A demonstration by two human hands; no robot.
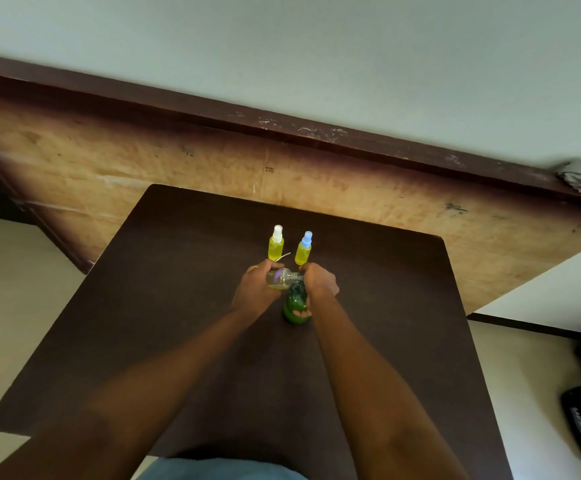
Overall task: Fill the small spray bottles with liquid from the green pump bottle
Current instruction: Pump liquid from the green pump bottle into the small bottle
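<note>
While the green pump bottle (296, 306) stands upright near the middle of the dark brown table (178, 306), the right hand (320, 282) sits over its top, fingers curled down around the pump head. The bottle is translucent deep green and rounded. Just to its left, the left hand (254, 289) grips a clear spray bottle (282, 278), fingers wrapped round the body. That bottle is uncapped and lies almost on its side, neck pointing at the pump, with a little pale yellow liquid along its lower side. Behind the hands, a white-capped spray bottle (276, 247) and a blue-capped spray bottle (303, 251) stand upright side by side, slightly apart, both full of bright yellow-green liquid.
</note>
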